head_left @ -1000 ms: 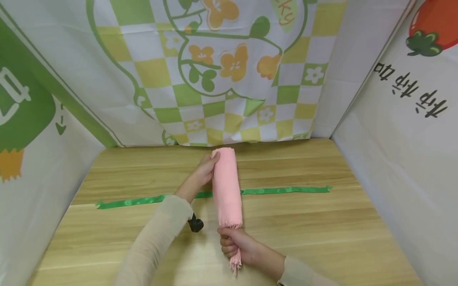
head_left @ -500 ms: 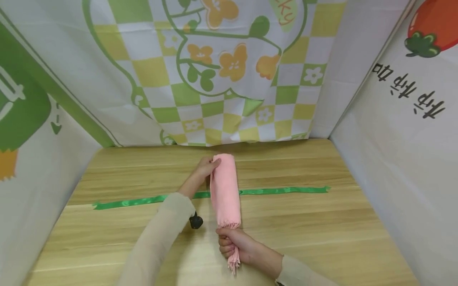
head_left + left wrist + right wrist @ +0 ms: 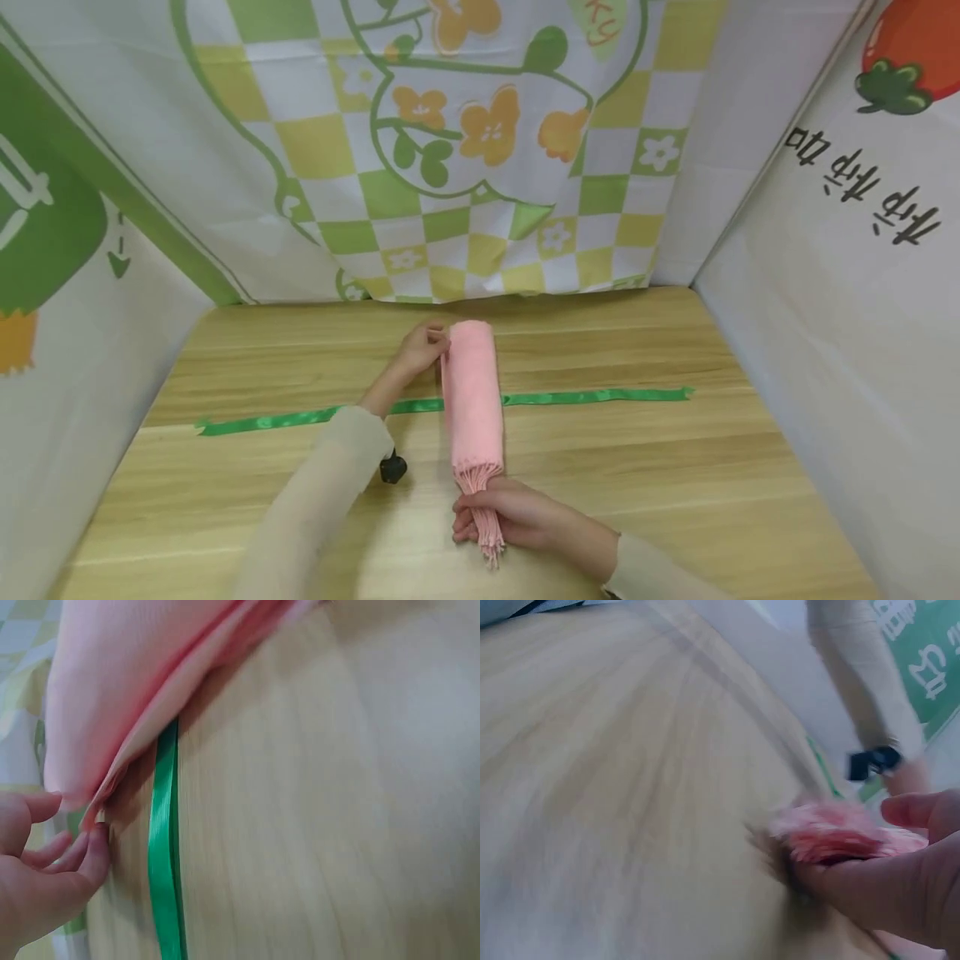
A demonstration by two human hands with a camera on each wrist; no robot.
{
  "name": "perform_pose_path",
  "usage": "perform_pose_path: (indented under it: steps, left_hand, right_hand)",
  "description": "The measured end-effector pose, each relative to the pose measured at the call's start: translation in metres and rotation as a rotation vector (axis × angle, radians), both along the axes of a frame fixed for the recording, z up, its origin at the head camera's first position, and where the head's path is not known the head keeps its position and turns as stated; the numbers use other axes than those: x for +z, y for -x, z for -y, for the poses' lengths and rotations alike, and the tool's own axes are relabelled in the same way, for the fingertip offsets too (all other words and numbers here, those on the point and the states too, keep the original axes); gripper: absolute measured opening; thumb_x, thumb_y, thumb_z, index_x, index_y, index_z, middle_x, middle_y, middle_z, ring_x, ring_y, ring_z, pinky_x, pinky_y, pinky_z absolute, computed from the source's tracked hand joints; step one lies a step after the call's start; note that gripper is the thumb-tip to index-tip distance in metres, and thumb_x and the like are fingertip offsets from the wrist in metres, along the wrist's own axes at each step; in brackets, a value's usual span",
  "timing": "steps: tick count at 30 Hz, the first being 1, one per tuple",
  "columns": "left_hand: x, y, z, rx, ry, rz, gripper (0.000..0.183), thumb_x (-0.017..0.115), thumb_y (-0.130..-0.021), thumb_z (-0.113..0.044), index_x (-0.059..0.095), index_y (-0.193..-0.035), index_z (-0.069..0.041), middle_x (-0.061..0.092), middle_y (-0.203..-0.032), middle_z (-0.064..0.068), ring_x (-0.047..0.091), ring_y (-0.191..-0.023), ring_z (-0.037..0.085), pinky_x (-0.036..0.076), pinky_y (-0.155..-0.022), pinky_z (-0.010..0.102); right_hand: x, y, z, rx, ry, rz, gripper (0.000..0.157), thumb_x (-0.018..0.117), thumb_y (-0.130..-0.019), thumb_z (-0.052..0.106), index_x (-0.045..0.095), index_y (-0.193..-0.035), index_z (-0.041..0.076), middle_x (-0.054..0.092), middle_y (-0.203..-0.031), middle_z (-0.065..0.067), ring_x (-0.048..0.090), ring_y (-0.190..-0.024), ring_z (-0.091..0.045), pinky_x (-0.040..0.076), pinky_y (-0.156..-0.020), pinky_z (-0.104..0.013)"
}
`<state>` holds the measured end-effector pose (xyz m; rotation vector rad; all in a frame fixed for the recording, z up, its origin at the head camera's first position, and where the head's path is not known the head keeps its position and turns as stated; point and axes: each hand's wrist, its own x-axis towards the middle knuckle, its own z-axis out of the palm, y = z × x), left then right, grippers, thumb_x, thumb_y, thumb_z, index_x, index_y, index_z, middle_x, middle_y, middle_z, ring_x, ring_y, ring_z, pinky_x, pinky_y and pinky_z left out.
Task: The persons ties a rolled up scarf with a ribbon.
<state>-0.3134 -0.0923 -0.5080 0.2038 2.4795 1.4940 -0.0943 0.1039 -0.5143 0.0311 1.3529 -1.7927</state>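
Observation:
A pink rolled cloth with fringe, like a scarf [image 3: 474, 400], lies lengthwise on the wooden table. My left hand [image 3: 423, 346] is at the far end, on its left side. In the left wrist view, the left hand's fingertips [image 3: 96, 834] touch the cloth's lower edge, and the thumb stands apart from them. At the near end, the gathered fringe [image 3: 486, 525] lies across the loosened fingers of my right hand [image 3: 517, 512]. The right wrist view shows the fringe [image 3: 832, 829] between thumb and fingers, blurred, with the thumb raised.
A green ribbon [image 3: 600, 397] runs sideways across the table [image 3: 637, 483] and passes beneath the cloth. Patterned fabric [image 3: 480, 208] hangs at the table's back edge. White printed walls [image 3: 840, 292] stand on both sides.
My left thumb has come off the top of the roll, and that hand has shifted slightly left. My right fist has loosened, so the fringe spreads wider. The roll has slid slightly nearer.

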Motion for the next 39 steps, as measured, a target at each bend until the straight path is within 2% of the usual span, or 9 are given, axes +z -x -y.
perform_pose_path:
  steps: [4,8,12,16,20,25,28,34,39]
  left_hand:
    - [0.009,-0.017,0.021,-0.111,0.093,-0.04,0.044,0.052,-0.101,-0.01,0.041,-0.138,0.011,0.053,-0.133,0.034,0.051,-0.127,0.046,0.045,-0.108,0.053]
    - [0.016,-0.034,0.042,-0.232,0.185,-0.088,0.038,0.052,-0.1,-0.007,0.047,-0.132,0.013,0.057,-0.128,0.031,0.054,-0.123,0.045,0.048,-0.105,0.052]
    - [0.019,-0.048,0.052,-0.356,0.3,-0.156,0.028,0.057,-0.097,-0.005,0.059,-0.121,0.01,0.066,-0.115,0.025,0.063,-0.11,0.039,0.054,-0.096,0.048]
    - [0.016,-0.058,0.052,-0.436,0.408,-0.247,0.026,0.066,-0.092,-0.006,0.064,-0.115,0.006,0.067,-0.109,0.02,0.064,-0.104,0.034,0.054,-0.093,0.046]
    - [0.006,-0.064,0.047,-0.435,0.513,-0.302,0.029,0.074,-0.088,-0.01,0.064,-0.113,0.002,0.061,-0.109,0.016,0.057,-0.101,0.029,0.052,-0.092,0.044]
    - [-0.002,-0.07,0.038,-0.416,0.605,-0.379,0.018,0.07,-0.082,-0.001,0.064,-0.099,-0.002,0.057,-0.097,0.011,0.053,-0.09,0.024,0.05,-0.084,0.039]
    - [-0.004,-0.072,0.033,-0.431,0.65,-0.414,0.017,0.065,-0.078,0.001,0.063,-0.095,-0.003,0.057,-0.092,0.009,0.055,-0.087,0.023,0.052,-0.079,0.039]
    - [-0.002,-0.075,0.028,-0.441,0.695,-0.374,0.019,0.06,-0.083,-0.004,0.056,-0.101,-0.002,0.062,-0.084,0.01,0.062,-0.079,0.027,0.056,-0.072,0.044]
    - [-0.003,-0.075,0.024,-0.426,0.684,-0.317,0.031,0.063,-0.079,-0.004,0.048,-0.106,-0.002,0.061,-0.077,0.009,0.059,-0.068,0.023,0.055,-0.064,0.041]
  right_hand:
    - [0.022,0.001,-0.03,0.064,-0.15,-0.179,0.035,0.052,-0.101,0.013,0.058,-0.12,-0.015,0.07,-0.113,-0.021,0.069,-0.107,-0.025,0.053,-0.102,-0.046]
    - [0.04,0.012,-0.064,0.095,-0.27,-0.314,0.038,0.051,-0.102,0.019,0.06,-0.127,-0.009,0.064,-0.129,-0.025,0.062,-0.121,-0.034,0.047,-0.107,-0.052]
    - [0.043,0.033,-0.086,0.0,-0.313,-0.398,0.033,0.05,-0.102,0.014,0.061,-0.122,-0.011,0.064,-0.125,-0.028,0.064,-0.115,-0.034,0.053,-0.101,-0.045]
    - [0.038,0.06,-0.093,-0.119,-0.484,-0.584,0.024,0.053,-0.1,0.008,0.063,-0.116,-0.008,0.066,-0.119,-0.026,0.067,-0.107,-0.027,0.057,-0.09,-0.037]
    - [0.032,0.089,-0.088,-0.11,-0.693,-0.79,0.022,0.061,-0.096,0.006,0.065,-0.116,-0.001,0.068,-0.118,-0.02,0.065,-0.107,-0.029,0.056,-0.089,-0.041]
    - [0.019,0.119,-0.076,0.081,-0.922,-1.069,0.036,0.07,-0.085,0.007,0.064,-0.12,0.001,0.065,-0.117,-0.016,0.061,-0.108,-0.034,0.052,-0.094,-0.048]
    - [0.011,0.128,-0.07,0.174,-1.034,-1.177,0.036,0.071,-0.078,0.007,0.065,-0.114,0.004,0.061,-0.108,-0.014,0.057,-0.102,-0.032,0.051,-0.089,-0.046]
    - [0.012,0.133,-0.062,0.245,-1.138,-1.261,0.02,0.068,-0.069,-0.001,0.057,-0.081,0.011,0.053,-0.082,-0.004,0.049,-0.079,-0.022,0.044,-0.069,-0.035]
    - [0.016,0.132,-0.062,0.328,-1.155,-1.205,0.034,0.063,-0.067,-0.008,0.056,-0.093,0.012,0.056,-0.073,-0.001,0.05,-0.066,-0.018,0.043,-0.057,-0.029]
